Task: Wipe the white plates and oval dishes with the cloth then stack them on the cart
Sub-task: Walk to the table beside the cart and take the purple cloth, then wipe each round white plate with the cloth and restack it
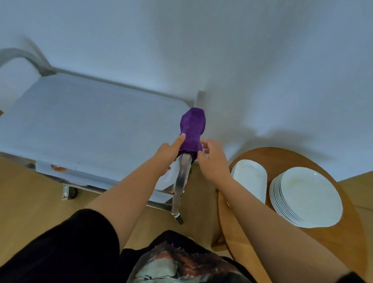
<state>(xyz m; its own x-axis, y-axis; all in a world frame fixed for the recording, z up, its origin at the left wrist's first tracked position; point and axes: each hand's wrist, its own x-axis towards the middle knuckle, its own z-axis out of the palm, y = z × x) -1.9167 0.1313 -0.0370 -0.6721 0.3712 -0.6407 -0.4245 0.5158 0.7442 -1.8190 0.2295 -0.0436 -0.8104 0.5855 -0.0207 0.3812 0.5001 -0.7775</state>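
A plain white wall fills the upper part of the view, above a light wooden floor. On the left stands a metal cart point(81, 124) with a flat pale top shelf and a curved handle at its far left end; a lower shelf shows beneath its near edge, with part of a white dish point(165, 180) on it. A purple cloth point(192, 128) hangs draped over the cart's near right corner post, the metal upright showing below its hem.

The left hand point(170, 153) reaches up with its fingers held straight, the index fingertip laid against the left side of the cloth. The right hand point(212, 159) is at the cloth's right side, fingers curled, with the thumb and fingertips close to the fabric's lower edge; whether they actually pinch it cannot be told.

On the right a round wooden worktop point(305, 238) carries a stack of white round plates point(307, 198) and, just beside them on the left, white oval dishes point(249, 178) stacked together. Black sleeves and a printed shirt show along the bottom edge
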